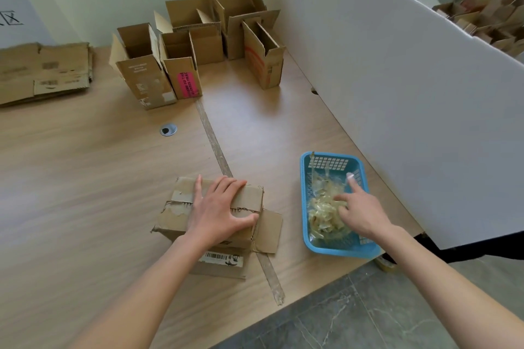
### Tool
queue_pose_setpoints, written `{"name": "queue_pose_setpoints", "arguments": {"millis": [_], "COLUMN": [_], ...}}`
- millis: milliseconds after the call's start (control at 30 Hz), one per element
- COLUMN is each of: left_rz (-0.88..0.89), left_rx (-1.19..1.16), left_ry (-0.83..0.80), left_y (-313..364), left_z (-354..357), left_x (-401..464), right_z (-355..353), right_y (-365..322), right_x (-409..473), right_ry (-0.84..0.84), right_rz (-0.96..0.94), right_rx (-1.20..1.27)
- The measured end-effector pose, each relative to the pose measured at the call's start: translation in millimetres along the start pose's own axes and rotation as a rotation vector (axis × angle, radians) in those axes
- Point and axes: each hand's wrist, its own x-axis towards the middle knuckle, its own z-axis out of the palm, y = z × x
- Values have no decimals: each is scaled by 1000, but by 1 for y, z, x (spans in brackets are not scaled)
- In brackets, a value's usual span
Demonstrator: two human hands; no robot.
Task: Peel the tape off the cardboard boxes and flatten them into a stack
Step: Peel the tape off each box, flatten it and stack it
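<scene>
A closed cardboard box (181, 215) with torn tape across its top sits near the table's front edge. My left hand (219, 208) lies flat on its top, fingers spread, pressing it down. My right hand (358, 211) reaches into a blue plastic basket (304, 178) to the right, fingers apart over a heap of crumpled clear tape (321, 214); whether any tape sticks to the fingers is unclear. A stack of flattened boxes (42, 71) lies at the far left.
Several open upright cardboard boxes (150, 68) stand at the back of the wooden table (85, 164). A white partition (411, 79) runs along the right side. A tape strip (215, 144) covers the table seam. A cable grommet (168, 129) sits mid-table.
</scene>
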Motion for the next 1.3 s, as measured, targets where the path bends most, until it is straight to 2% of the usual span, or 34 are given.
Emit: {"name": "queue_pose_setpoints", "arguments": {"millis": [100,233,333,400,567,767,867,1033,1067,1133,1200,1267,1300], "left_rz": [-34,-90,-117,-158,-114,-200,-274,-337,-344,-354,-364,-364,-357], "left_rx": [-22,-33,-135,-276,-315,-39,42,67,72,98,130,133,120], "left_ry": [17,22,26,46,76,30,6,3,0,-4,-5,14,40], "left_y": [0,6,7,1,-23,-44,-41,-34,-34,-33,-32,-36,-40], "left_z": [1,3,-2,-9,-23,-27,-26,-28,-27,-27,-29,-32,-35], "left_x": [-1,-4,-3,-3,-13,-31,-31,-28,-28,-28,-28,-27,-28], "right_z": [2,3,8,18,12,-31,-49,-83,-86,-80,-56,-24,-9], "right_y": [-10,-59,-98,-119,-131,-96,-102,-112,-116,-134,-161,-180,-183], "right_x": [-3,-15,-15,-14,-8,1,4,15,15,7,-6,-13,-12], "right_ry": [209,595,682,616,439,195,232,428,470,427,157,-82,-119], "right_rz": [63,-48,-246,-308,-93,146,149,100,60,-192,-488,-611,-622], "right_rx": [265,228,81,-18,-219,-464,-531,-576,-559,-418,-167,-57,-27]}}
